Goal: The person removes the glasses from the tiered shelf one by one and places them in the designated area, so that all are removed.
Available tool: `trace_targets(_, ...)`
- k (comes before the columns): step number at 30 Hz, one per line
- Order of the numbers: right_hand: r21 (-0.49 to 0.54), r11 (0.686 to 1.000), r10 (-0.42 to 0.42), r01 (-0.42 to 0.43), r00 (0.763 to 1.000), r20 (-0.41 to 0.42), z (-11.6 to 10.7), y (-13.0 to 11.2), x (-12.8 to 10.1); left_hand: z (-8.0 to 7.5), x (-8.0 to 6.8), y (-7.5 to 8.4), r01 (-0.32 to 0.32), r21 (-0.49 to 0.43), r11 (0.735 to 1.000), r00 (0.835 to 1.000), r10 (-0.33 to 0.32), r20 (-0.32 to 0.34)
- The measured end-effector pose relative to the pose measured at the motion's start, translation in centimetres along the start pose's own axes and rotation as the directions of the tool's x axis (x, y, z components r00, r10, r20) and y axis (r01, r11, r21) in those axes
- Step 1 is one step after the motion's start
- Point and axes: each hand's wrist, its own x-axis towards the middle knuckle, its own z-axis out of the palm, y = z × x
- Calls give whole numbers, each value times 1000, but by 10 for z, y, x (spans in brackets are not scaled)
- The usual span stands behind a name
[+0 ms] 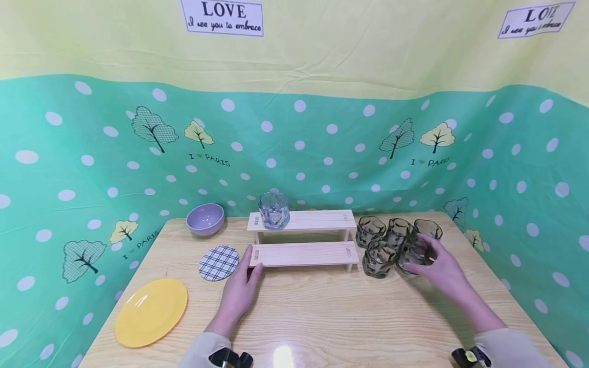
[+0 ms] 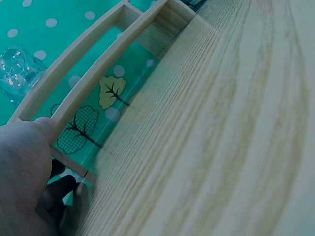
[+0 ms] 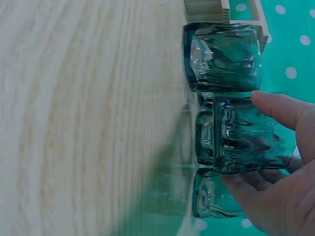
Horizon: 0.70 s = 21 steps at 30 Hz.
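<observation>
A two-tier wooden rack (image 1: pixel 303 255) stands mid-table, and a clear bluish glass (image 1: pixel 274 210) sits on the left of its upper tier. My left hand (image 1: pixel 240 286) grips the left end of the lower tier; in the left wrist view the thumb lies at the board's edge and the other fingers are partly hidden. Right of the rack is a cluster of several smoky dark glasses (image 1: pixel 379 259). My right hand (image 1: pixel 439 266) holds the near right one (image 3: pixel 253 135) between thumb and fingers. In the right wrist view its base looks raised above the table.
On the left are a purple bowl (image 1: pixel 205 220), a round checked coaster (image 1: pixel 219 263) and a yellow plate (image 1: pixel 152 313). A patterned cloth (image 1: pixel 299 138) hangs close behind the wooden table (image 1: pixel 322 317) and along both its sides.
</observation>
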Motion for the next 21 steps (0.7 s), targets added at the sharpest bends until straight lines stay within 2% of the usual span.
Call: trace_targets(21,-5,999,35,-35,999,24,11,12,4,2,0,-1,8,2,1000,1000,-8,1)
